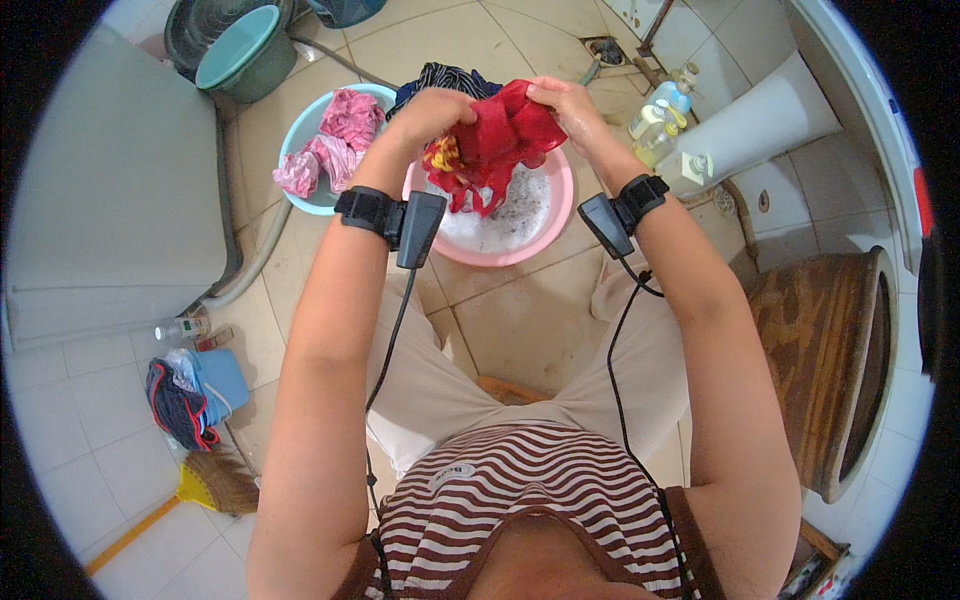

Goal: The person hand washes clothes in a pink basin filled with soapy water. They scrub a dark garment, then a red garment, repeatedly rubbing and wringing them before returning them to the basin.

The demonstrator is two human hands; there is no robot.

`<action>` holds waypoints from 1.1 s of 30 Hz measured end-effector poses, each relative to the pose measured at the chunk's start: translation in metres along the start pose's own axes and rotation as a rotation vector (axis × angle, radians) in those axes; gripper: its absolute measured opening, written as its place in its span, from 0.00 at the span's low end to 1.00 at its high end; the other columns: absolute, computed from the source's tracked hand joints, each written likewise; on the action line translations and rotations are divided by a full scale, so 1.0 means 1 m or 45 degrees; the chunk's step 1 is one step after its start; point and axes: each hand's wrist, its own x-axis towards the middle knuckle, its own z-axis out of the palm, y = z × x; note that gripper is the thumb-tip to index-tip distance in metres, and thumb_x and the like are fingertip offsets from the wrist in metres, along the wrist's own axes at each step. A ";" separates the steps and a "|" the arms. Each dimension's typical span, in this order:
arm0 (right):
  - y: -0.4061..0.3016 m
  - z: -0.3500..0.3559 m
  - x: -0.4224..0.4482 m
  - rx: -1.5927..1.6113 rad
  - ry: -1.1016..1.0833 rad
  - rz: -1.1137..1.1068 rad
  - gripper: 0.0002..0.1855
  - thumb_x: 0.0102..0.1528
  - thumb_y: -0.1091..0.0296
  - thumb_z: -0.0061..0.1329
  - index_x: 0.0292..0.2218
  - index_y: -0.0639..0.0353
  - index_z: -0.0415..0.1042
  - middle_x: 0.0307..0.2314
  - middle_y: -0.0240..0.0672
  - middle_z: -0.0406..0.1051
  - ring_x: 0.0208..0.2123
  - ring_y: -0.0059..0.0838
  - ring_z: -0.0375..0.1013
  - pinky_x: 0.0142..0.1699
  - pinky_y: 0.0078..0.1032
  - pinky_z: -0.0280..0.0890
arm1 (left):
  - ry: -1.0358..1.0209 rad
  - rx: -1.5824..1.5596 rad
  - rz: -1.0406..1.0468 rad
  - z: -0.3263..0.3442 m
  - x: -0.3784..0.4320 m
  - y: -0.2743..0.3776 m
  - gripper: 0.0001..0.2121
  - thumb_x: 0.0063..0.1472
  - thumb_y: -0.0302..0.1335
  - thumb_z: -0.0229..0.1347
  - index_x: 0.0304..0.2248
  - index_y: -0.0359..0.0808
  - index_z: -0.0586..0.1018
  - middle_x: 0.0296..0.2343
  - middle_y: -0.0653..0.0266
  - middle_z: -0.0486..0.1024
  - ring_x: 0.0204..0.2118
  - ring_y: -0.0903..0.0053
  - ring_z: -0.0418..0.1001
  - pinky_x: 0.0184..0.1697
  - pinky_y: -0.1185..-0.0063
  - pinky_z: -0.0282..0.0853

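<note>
A wet red cloth (504, 129) with a yellow patch is stretched between my two hands. My left hand (439, 112) grips its left edge, while my right hand (564, 106) pinches the upper right corner. Its lower part hangs over a pink basin (501, 259) of foamy, greyish water; whether it touches the foam I cannot tell. Behind the cloth lies a dark striped garment (442, 79), partly hidden by my left hand. To the left, pink garments (351, 120) rest in a light blue basin (294, 142), some hanging over its rim.
Pump bottles (660, 135) stand at the right beside a white pipe-like column (780, 120). A green tub (247, 56) is at the upper left, with a grey hose (262, 259) below. A blue bucket (221, 382), a broom (221, 480) and a wooden barrel-like object (814, 367) flank me.
</note>
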 end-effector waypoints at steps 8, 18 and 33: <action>-0.026 0.014 -0.005 -0.175 -0.162 -0.193 0.13 0.55 0.66 0.43 0.40 0.61 0.71 0.32 0.32 0.72 0.32 0.21 0.71 0.39 0.18 0.65 | -0.038 0.077 0.220 0.024 0.008 -0.001 0.16 0.54 0.34 0.56 0.39 0.31 0.75 0.32 0.64 0.75 0.35 0.79 0.70 0.41 0.81 0.64; -0.004 -0.009 -0.014 0.205 -0.034 0.454 0.21 0.60 0.55 0.32 0.47 0.57 0.66 0.40 0.32 0.70 0.39 0.24 0.70 0.44 0.24 0.65 | -0.092 -0.645 0.218 0.023 0.008 0.016 0.13 0.59 0.32 0.51 0.41 0.34 0.72 0.36 0.66 0.74 0.38 0.76 0.71 0.46 0.78 0.64; -0.052 -0.001 -0.022 -0.158 -0.041 -0.236 0.17 0.59 0.59 0.41 0.45 0.59 0.69 0.37 0.32 0.71 0.36 0.20 0.71 0.42 0.18 0.66 | -0.300 -0.186 0.129 0.014 -0.003 0.017 0.29 0.49 0.30 0.57 0.53 0.41 0.64 0.45 0.62 0.69 0.45 0.76 0.65 0.45 0.81 0.59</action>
